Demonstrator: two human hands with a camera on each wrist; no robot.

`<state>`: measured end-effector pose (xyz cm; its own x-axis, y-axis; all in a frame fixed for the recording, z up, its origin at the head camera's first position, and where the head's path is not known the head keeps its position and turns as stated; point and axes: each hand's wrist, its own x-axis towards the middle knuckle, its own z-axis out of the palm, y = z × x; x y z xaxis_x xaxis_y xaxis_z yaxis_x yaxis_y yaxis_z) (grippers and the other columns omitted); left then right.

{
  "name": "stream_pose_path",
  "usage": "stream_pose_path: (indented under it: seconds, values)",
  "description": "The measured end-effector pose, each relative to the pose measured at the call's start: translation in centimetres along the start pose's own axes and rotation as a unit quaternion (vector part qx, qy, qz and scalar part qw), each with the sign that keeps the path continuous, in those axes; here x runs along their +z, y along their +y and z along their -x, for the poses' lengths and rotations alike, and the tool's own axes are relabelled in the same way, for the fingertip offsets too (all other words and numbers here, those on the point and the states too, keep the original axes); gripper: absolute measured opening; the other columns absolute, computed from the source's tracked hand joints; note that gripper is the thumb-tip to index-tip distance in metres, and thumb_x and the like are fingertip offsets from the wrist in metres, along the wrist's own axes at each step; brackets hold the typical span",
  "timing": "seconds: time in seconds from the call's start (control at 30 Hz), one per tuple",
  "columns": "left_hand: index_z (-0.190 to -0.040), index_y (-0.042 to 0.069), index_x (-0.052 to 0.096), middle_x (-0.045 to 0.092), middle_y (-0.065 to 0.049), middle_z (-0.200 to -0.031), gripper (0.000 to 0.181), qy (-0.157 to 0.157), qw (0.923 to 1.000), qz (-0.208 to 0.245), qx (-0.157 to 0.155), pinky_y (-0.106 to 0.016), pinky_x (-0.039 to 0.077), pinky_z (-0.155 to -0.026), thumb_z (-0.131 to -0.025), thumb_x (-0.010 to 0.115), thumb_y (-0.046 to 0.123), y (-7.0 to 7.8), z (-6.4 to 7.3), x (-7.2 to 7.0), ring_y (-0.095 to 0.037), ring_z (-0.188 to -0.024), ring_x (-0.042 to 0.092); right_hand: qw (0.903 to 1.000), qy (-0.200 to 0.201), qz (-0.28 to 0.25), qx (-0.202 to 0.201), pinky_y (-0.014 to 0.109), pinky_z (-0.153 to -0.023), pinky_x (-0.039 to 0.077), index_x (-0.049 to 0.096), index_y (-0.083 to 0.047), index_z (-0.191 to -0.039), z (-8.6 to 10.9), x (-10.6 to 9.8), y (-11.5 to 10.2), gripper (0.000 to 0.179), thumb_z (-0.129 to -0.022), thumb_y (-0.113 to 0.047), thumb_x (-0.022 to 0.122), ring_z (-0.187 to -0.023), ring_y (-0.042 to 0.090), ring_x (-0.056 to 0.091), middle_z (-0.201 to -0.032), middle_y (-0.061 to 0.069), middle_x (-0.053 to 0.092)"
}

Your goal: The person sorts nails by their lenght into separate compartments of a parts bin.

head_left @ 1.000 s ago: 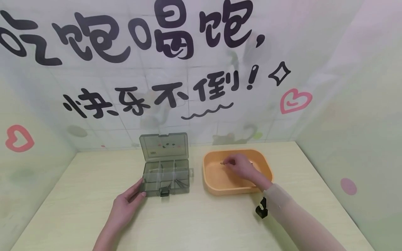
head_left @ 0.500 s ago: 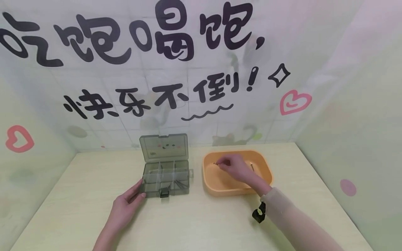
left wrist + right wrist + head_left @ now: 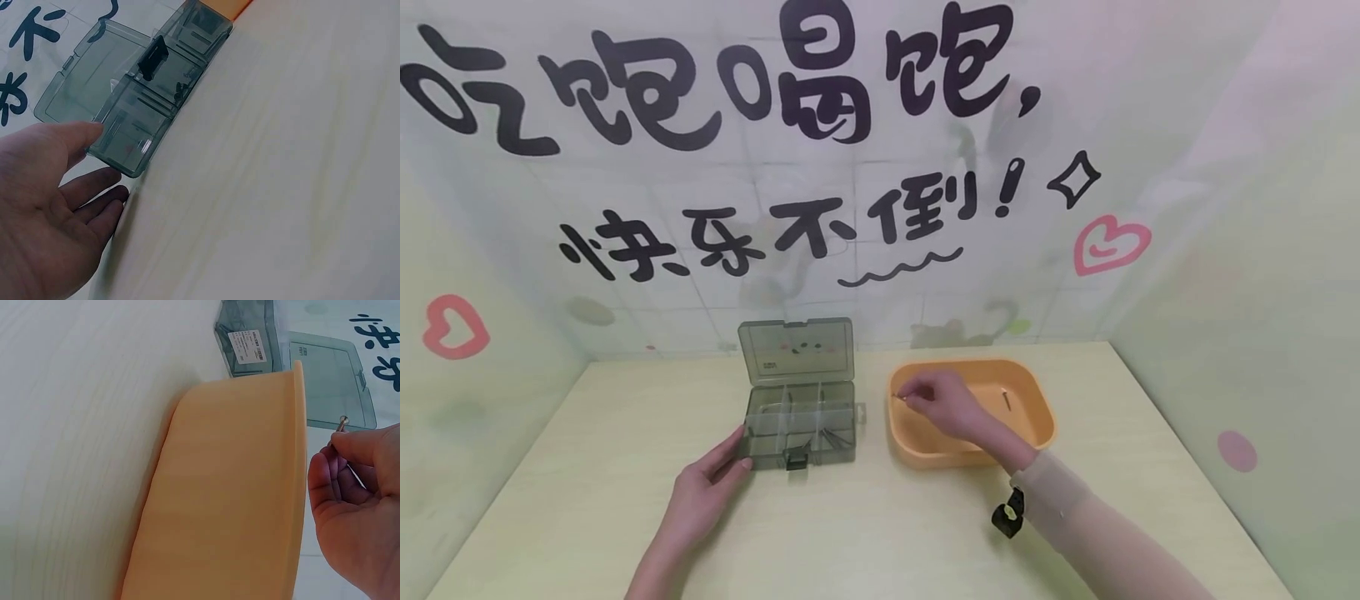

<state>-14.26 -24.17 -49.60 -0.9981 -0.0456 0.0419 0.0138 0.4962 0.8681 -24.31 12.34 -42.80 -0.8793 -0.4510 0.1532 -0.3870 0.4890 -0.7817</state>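
Observation:
A smoky grey compartment box (image 3: pixel 765 461) stands with its lid (image 3: pixel 799 353) up. My left hand (image 3: pixel 702 492) holds its left end, the thumb at the front corner and the fingers along the side; the left wrist view shows the thumb (image 3: pixel 84 133) against the box's edge. Over the left part of the orange tray (image 3: pixel 925 458), my right hand (image 3: pixel 942 404) pinches a small screw (image 3: pixel 343 421) between thumb and fingertips, its head sticking out. Another screw (image 3: pixel 1007 400) lies in the tray, right of my hand. Several thin screws (image 3: pixel 831 438) lie in the box's front right compartment.
Box and tray stand side by side on the pale wooden table (image 3: pixel 850 533), with a narrow gap between them. Behind them rises a white wall (image 3: pixel 820 183) with large black lettering. Side walls bound the table left and right. A black device (image 3: pixel 1008 512) hangs at my right wrist.
My right hand has moved left across the tray with the pinched screw, uncovering the other screw on the tray floor. My left hand keeps its hold on the box.

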Motion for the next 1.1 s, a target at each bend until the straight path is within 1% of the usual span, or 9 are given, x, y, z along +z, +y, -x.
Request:
stream_pose_path:
  seconds: [0.13,0.2,0.33,0.4,0.5,0.6,0.73,0.9,1.1]
  values:
    - [-0.154,0.004,0.043,0.041,-0.023,-0.156,0.058,0.001,1.0,-0.001,-0.002,-0.002,0.036,-0.096,-0.105,0.062,0.028,0.0,0.1,-0.1,-0.04,-0.139,0.046,1.0,-0.001,0.0,-0.001,0.029,-0.081,0.061,0.075,-0.002,-0.103,-0.2,0.4,-0.5,0.013,-0.093,0.004,0.069,-0.09,0.019,0.068,-0.099,0.007,0.074]
    - [-0.154,0.004,0.044,0.042,-0.023,-0.155,0.058,0.003,1.0,-0.002,-0.002,-0.002,0.036,-0.096,-0.105,0.063,0.027,0.0,0.1,-0.2,-0.04,-0.138,0.047,1.0,-0.001,0.0,-0.01,0.029,-0.081,0.061,0.075,-0.001,-0.103,-0.4,0.7,-0.8,0.013,-0.093,0.004,0.069,-0.09,0.019,0.069,-0.099,0.007,0.074]
    - [-0.154,0.003,0.045,0.042,-0.023,-0.154,0.057,0.007,1.0,-0.004,0.0,-0.002,0.037,-0.096,-0.105,0.063,0.026,-0.1,0.2,-0.2,-0.04,-0.138,0.047,0.9996,-0.004,0.002,-0.026,0.029,-0.083,0.061,0.076,0.0,-0.103,-1.0,1.5,-1.3,0.013,-0.093,0.004,0.069,-0.091,0.021,0.069,-0.1,0.009,0.074]
    - [-0.154,0.003,0.044,0.043,-0.024,-0.154,0.057,0.007,1.0,-0.005,0.003,-0.001,0.037,-0.095,-0.105,0.063,0.026,-0.2,0.2,-0.3,-0.04,-0.138,0.047,0.9996,-0.008,0.002,-0.027,0.03,-0.083,0.061,0.076,0.0,-0.104,-1.3,2.0,-1.7,0.013,-0.094,0.003,0.068,-0.091,0.021,0.069,-0.1,0.011,0.074]
    - [-0.154,0.002,0.044,0.043,-0.024,-0.154,0.057,0.008,0.9999,-0.005,0.003,0.0,0.037,-0.095,-0.105,0.063,0.025,-0.2,0.2,-0.3,-0.04,-0.138,0.047,0.9994,-0.019,0.0,-0.029,0.03,-0.083,0.061,0.075,0.001,-0.107,-1.8,2.9,-2.4,0.014,-0.095,0.002,0.068,-0.091,0.021,0.069,-0.102,0.014,0.075]
    - [-0.154,0.002,0.044,0.042,-0.024,-0.154,0.057,0.008,1.0,-0.002,0.001,-0.001,0.037,-0.095,-0.105,0.063,0.024,-0.3,0.3,-0.3,-0.041,-0.138,0.046,0.9989,-0.037,-0.017,-0.023,0.027,-0.082,0.06,0.074,0.002,-0.11,-2.0,4.0,-3.2,0.015,-0.097,0.001,0.066,-0.092,0.02,0.069,-0.105,0.016,0.074]
    - [-0.154,0.002,0.044,0.041,-0.024,-0.155,0.056,0.006,1.0,0.005,-0.002,-0.002,0.037,-0.096,-0.105,0.063,0.023,-0.3,0.4,-0.2,-0.041,-0.139,0.046,0.9975,-0.057,-0.038,-0.019,0.023,-0.082,0.059,0.073,0.003,-0.112,-2.2,5.5,-4.3,0.017,-0.096,0.004,0.066,-0.093,0.02,0.068,-0.107,0.017,0.073]
    - [-0.154,0.002,0.044,0.041,-0.024,-0.155,0.056,0.007,1.0,0.003,-0.001,-0.002,0.037,-0.095,-0.105,0.062,0.022,-0.3,0.4,-0.2,-0.041,-0.138,0.046,0.9975,-0.058,-0.036,-0.017,0.021,-0.082,0.059,0.074,0.002,-0.109,-2.6,7.0,-5.1,0.017,-0.094,0.006,0.067,-0.094,0.019,0.068,-0.107,0.014,0.074]
    - [-0.153,0.002,0.045,0.042,-0.024,-0.155,0.056,0.005,0.9999,0.011,0.002,-0.001,0.039,-0.095,-0.104,0.063,0.021,-0.1,0.1,0.0,-0.04,-0.138,0.047,0.9985,-0.048,-0.025,-0.002,0.019,-0.077,0.058,0.076,-0.002,-0.105,-3.0,8.5,-5.8,0.013,-0.094,0.002,0.07,-0.087,0.013,0.066,-0.1,0.007,0.074]
